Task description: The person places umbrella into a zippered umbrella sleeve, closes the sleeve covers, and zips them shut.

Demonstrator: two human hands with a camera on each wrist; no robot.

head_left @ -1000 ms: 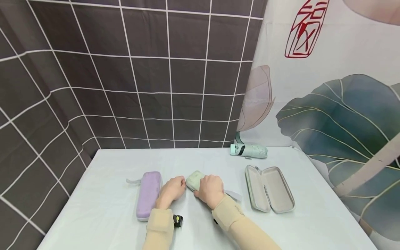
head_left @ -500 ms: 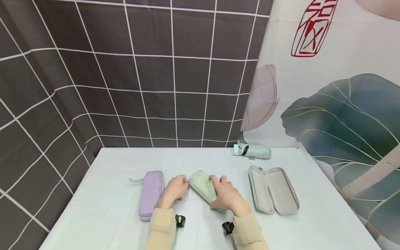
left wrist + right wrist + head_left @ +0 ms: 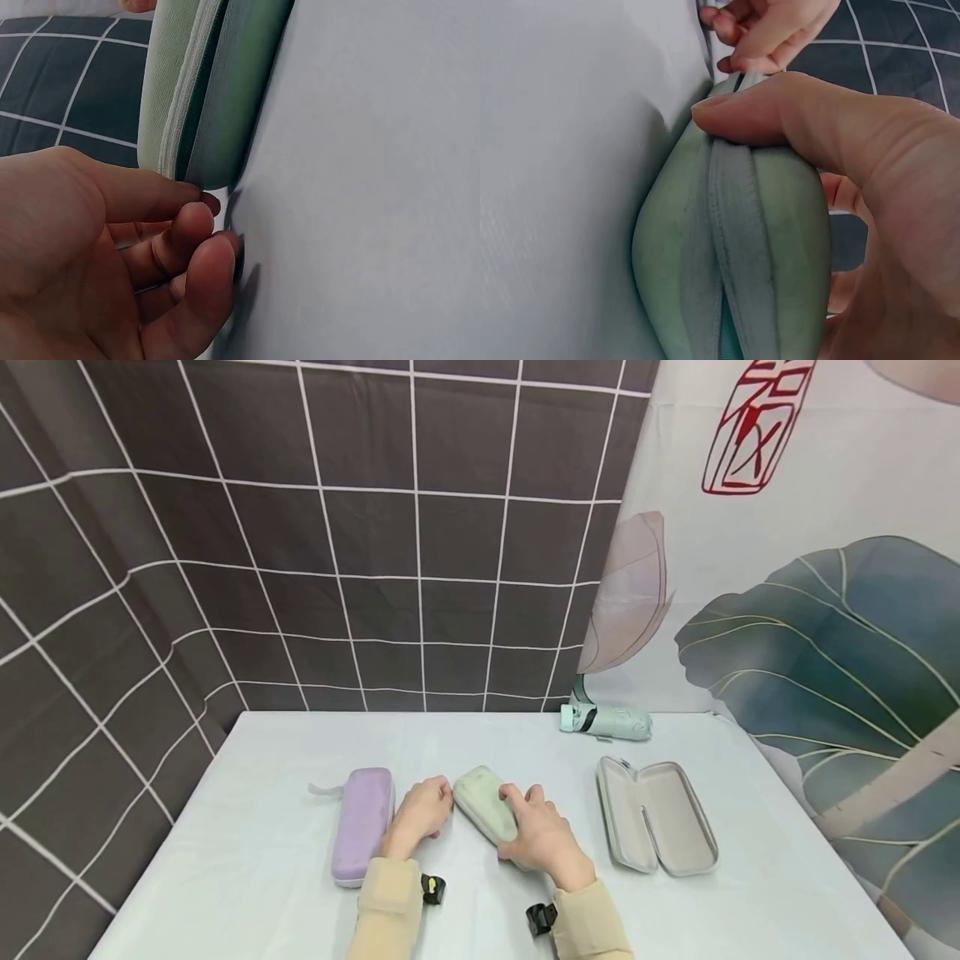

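A pale green zip case point(image 3: 480, 795) lies slantwise on the white table between the hands. At its far left end, my left hand point(image 3: 422, 810) pinches the corner with curled fingers; the left wrist view shows its thumb across the zip's end. From the right, my right hand point(image 3: 543, 837) grips the near half. In the right wrist view the thumb point(image 3: 742, 112) presses on the grey zip tape point(image 3: 739, 217), with other fingers round the far side. A gap between the zip edges shows teal below the thumb. No zip pull can be made out.
Left of my left hand lies a closed purple zip case point(image 3: 362, 827) with a strap. An opened case with grey lining point(image 3: 675, 818) lies to the right. A folded mint umbrella point(image 3: 611, 723) rests by the table's back edge.
My right hand has shifted right along the green case, from near the left hand to the case's near half, uncovering its top. The left hand stays at the corner. Little moved in the last half second.
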